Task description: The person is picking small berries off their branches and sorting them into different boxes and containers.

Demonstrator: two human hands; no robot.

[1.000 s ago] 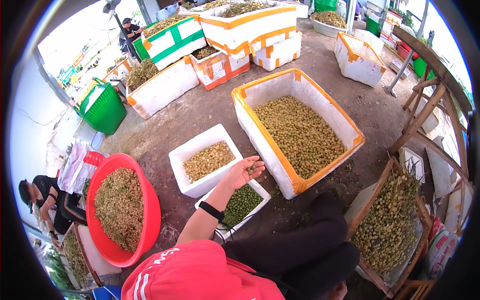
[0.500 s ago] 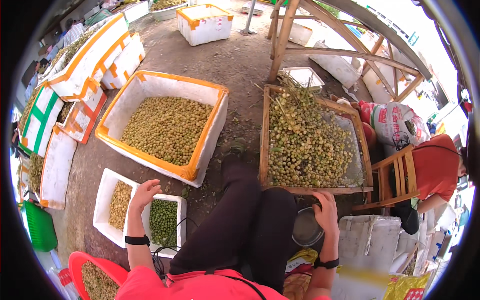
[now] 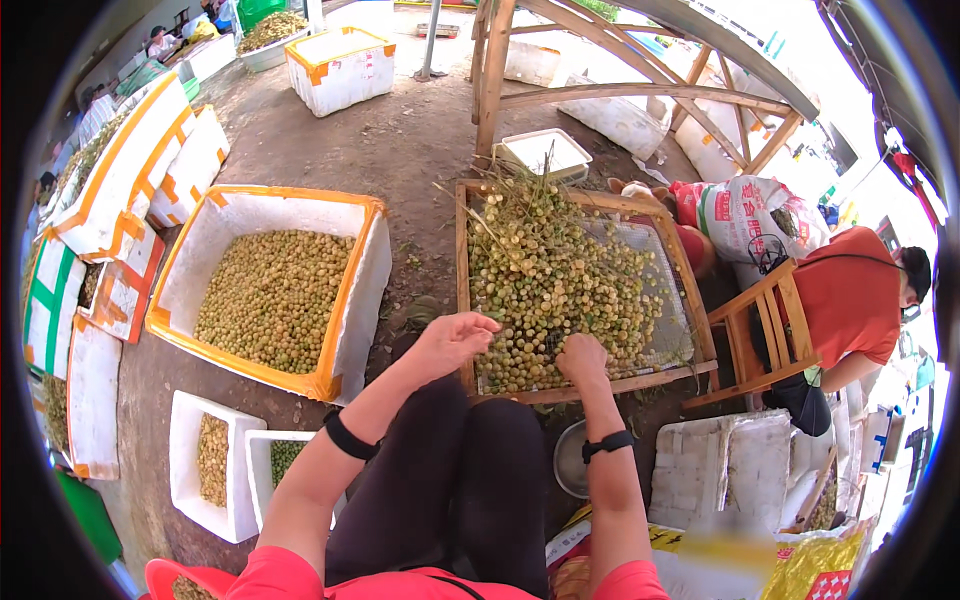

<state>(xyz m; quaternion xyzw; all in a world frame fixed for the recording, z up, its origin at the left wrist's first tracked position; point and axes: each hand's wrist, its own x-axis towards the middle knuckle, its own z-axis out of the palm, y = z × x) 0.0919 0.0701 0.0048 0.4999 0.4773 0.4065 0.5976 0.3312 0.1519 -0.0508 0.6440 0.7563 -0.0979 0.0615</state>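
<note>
Brown ground [image 3: 410,140] lies around a wooden-framed mesh tray [image 3: 463,250] heaped with round, yellow-green fruit [image 3: 555,290], some on thin twigs [image 3: 520,186]. My right hand [image 3: 582,358] bends down into it, fingertips hidden; whether they grip any I cannot tell. My left hand [image 3: 453,346] curls loosely above the tray's left edge, its hold likewise unclear. Leftward, an orange-taped foam box [image 3: 366,290] contains loose, brownish fruit [image 3: 275,295]; one small white box [image 3: 240,470] holds pale pieces [image 3: 212,460], its neighbour [image 3: 258,470] green fruit [image 3: 284,457].
</note>
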